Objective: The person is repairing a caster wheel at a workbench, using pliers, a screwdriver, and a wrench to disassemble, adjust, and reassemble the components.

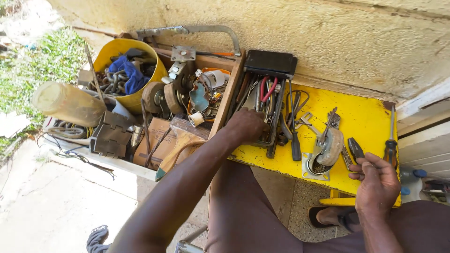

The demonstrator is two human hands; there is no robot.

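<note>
Reaching into the pile of tools (272, 112) on the yellow table (365, 117), the left hand (246, 125) closes over them, best lifting one tool free slowly, while the right hand (375, 180) pinches small pliers (355, 149) near the caster wheel (328, 147).

A brown cardboard box (157, 140) lies at the near left, below the wooden tray, partly hidden under metal parts. A cloudy plastic jar (68, 104) lies on its side at the far left, beside the yellow bucket. No labels, signs or screens can be made out.
</note>
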